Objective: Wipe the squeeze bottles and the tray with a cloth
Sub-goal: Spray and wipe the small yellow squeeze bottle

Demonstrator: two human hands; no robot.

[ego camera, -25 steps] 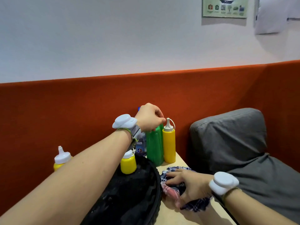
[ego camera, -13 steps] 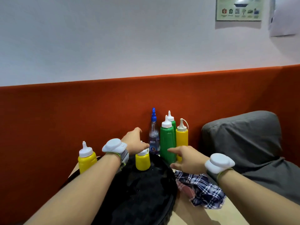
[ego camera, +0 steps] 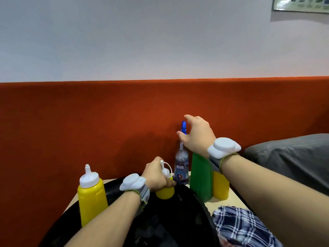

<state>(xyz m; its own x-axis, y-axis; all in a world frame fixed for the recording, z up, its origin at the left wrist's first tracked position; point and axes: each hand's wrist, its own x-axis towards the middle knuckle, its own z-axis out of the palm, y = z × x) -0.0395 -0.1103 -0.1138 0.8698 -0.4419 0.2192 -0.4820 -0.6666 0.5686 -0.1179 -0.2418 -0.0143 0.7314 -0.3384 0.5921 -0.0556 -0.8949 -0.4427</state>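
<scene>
Head view: my left hand [ego camera: 156, 175] grips the small yellow plastic squeeze bottle [ego camera: 164, 192], which stands on the black round tray [ego camera: 178, 220]. My right hand [ego camera: 197, 134] hovers, fingers apart, around the blue top of the clear spray bottle [ego camera: 181, 168], which holds bluish liquid. Just beside it stands a tall green squeeze bottle [ego camera: 200, 179]. The blue checked cloth [ego camera: 240, 227] lies right of the tray.

Brightness: bright, even indoor light; the wall [ego camera: 124, 41] is uniformly lit, with no blown-out areas.
Light source: overhead and from the right; the poster [ego camera: 302, 4] drops its shadow left and downward.
Shadows: soft dark patch at the centre of the orange backrest [ego camera: 71, 122]; the left hand [ego camera: 156, 175] shades the small yellow bottle [ego camera: 164, 193] it grips.
Glare: faint sheen on the black tray [ego camera: 169, 225].
Blur: green bottle [ego camera: 200, 175] smeared; right hand [ego camera: 197, 134] slightly soft.
Distortion: wide-angle; forearms swell toward the lower corners.
</scene>
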